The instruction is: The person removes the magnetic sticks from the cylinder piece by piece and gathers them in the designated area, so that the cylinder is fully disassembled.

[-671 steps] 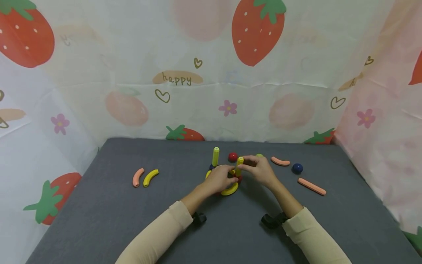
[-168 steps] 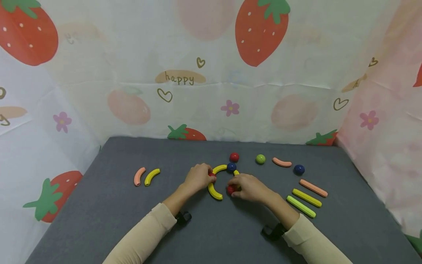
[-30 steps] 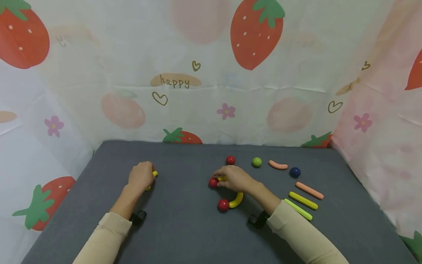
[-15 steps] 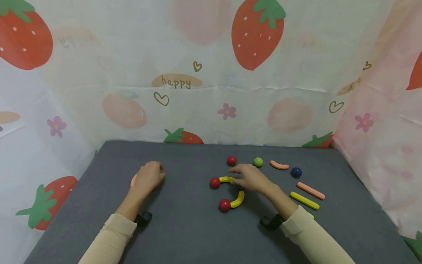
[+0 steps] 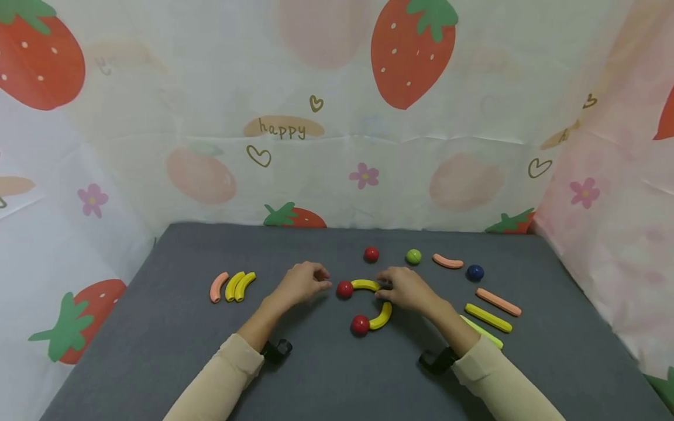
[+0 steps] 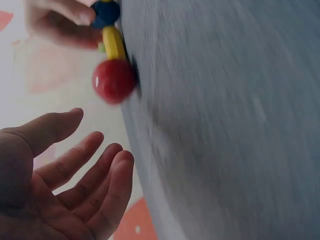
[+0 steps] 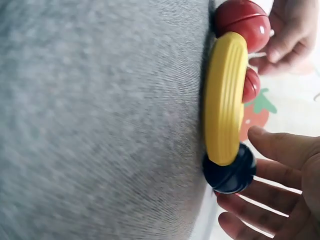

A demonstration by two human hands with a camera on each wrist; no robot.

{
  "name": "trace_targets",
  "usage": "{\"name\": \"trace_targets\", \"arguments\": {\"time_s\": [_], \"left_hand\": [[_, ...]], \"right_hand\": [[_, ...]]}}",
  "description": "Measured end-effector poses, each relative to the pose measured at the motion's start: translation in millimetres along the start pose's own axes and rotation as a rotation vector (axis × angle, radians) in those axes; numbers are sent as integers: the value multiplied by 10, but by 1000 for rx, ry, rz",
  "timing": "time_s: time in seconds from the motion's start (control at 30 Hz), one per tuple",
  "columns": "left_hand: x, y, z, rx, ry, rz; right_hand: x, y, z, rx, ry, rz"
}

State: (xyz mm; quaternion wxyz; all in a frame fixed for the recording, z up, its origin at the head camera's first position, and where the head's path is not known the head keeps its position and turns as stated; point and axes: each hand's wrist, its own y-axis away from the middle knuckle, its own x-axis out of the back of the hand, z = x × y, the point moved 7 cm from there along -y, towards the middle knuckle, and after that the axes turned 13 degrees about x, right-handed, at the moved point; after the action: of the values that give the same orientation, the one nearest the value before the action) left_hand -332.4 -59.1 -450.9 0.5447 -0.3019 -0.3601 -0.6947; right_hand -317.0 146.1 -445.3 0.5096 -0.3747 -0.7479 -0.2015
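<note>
A chain of magnetic building toys lies on the table: a red ball (image 5: 344, 289), a curved yellow rod (image 5: 365, 284), a dark blue ball (image 7: 230, 172), another curved yellow rod (image 7: 222, 100) and a second red ball (image 5: 360, 325). My right hand (image 5: 408, 287) is at the blue ball, with relaxed fingers behind it and the thumb apart from it in the right wrist view; this hand hides the blue ball in the head view. My left hand (image 5: 302, 282), fingers loosely spread and holding nothing, hovers left of the first red ball.
At left lie a curved pink rod (image 5: 218, 287) and two curved yellow rods (image 5: 240, 286). Behind stand a red ball (image 5: 371, 254) and a green ball (image 5: 413, 256). Rightward are a curved pink rod (image 5: 447, 261), a blue ball (image 5: 475, 272) and straight rods (image 5: 488, 317).
The earlier ring has lost its left-hand curved yellow rod, now set down with the pieces at left. My left hand has since moved right; my right hand shifted from the rear rod to the blue ball.
</note>
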Motion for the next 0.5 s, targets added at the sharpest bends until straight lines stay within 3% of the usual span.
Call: {"name": "trace_targets", "arguments": {"time_s": [0.1,0.27,0.5], "left_hand": [[-122,-14,128,-9,19,-36],[-257,-41,298,-28,11,-45],[-311,-33,369,-10,-25,-26]], "right_hand": [[-14,-8,13,-23,11,1],[-37,-54,7,-40,11,0],[-100,-105,-21,-11,19,-5]]}}
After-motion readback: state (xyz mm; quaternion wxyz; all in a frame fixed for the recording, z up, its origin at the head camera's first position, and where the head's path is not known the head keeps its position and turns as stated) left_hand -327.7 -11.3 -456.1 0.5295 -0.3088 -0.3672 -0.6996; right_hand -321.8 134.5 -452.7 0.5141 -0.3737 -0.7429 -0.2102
